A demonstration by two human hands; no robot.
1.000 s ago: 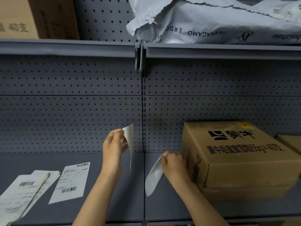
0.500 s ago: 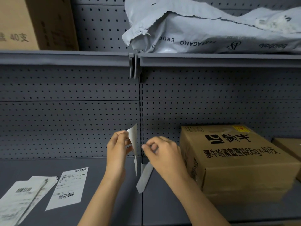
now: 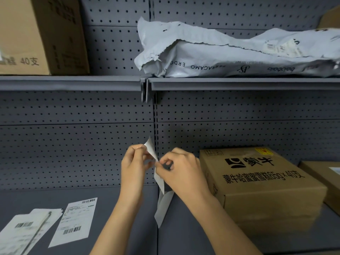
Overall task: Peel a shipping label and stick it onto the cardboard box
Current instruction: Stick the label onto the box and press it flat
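My left hand (image 3: 135, 167) pinches the shipping label (image 3: 151, 150) at its upper corner; my right hand (image 3: 181, 172) pinches the backing strip (image 3: 163, 205) hanging below; the cardboard box (image 3: 261, 183) sits just right on the shelf (image 3: 117, 236); I should peel slowly, fingertips off the adhesive, keeping the label flat and uncurled.

my right hand (image 3: 181, 173) hides part of the label (image 3: 159, 179); left of my hands, the papers (image 3: 27, 229) run off the edge, print unreadable.
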